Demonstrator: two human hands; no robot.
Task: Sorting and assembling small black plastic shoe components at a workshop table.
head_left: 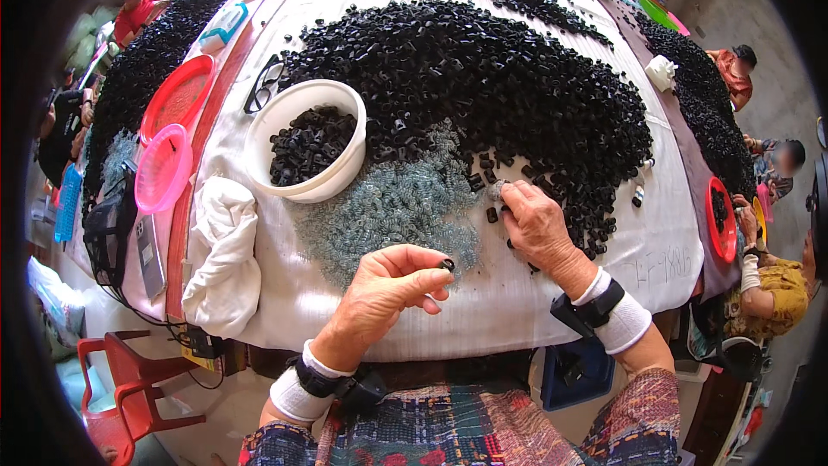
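My left hand (384, 289) pinches a small black plastic piece (447, 265) between thumb and fingertips, above the white cloth near the table's front edge. My right hand (542, 229) is closed, its fingertips at the near edge of the black pile. Something small and greyish (496, 191) shows at those fingertips, too unclear to name. A heap of tiny silvery coil springs (392, 216) lies between and beyond my hands. Behind it spreads a large pile of black plastic pieces (483, 69). The white bowl (259, 151) at the left holds more black pieces.
A folded white cloth (222, 250), black-framed glasses (261, 86), a pink basket (164, 174), a red tray (185, 95) and a phone (150, 255) lie on the left. A red chair (138, 380) stands below. Other people sit along both sides, with further black piles before them.
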